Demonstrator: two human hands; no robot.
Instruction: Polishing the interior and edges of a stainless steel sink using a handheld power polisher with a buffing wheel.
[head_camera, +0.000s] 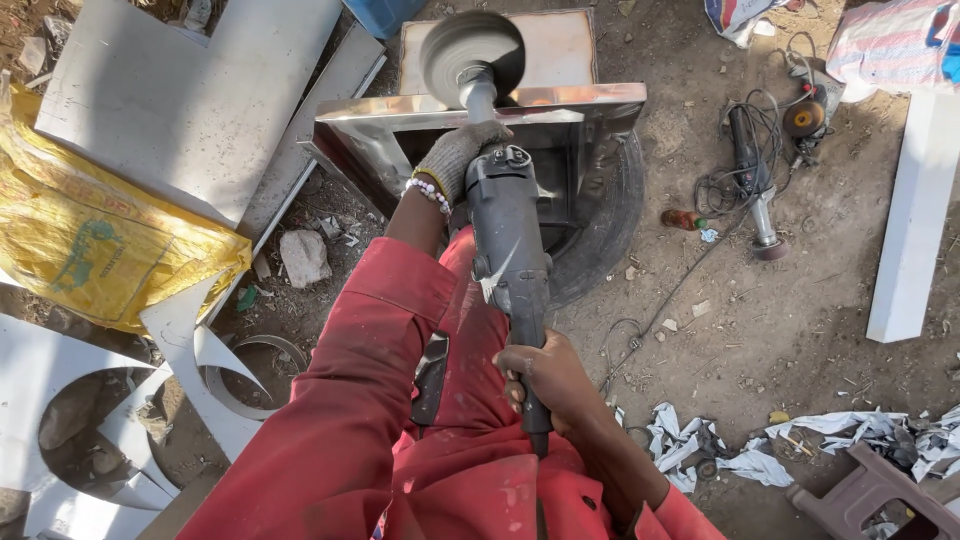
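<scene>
Both hands (455, 157) (545, 378) clasp the grinder (508, 235) over a steel frame (480, 112).

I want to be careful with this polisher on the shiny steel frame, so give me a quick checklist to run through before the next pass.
1. Left hand, gloved, grips the front of the polisher: ok.
2. Right hand, bare, holds the rear handle: grip ok, no glove: not ok.
3. Disc against the steel frame: contact cannot tell.
4. Frame rests on a tyre, unclamped as far as visible: cannot tell.
5. Cords and other grinders lie on the ground nearby: not ok.
</scene>
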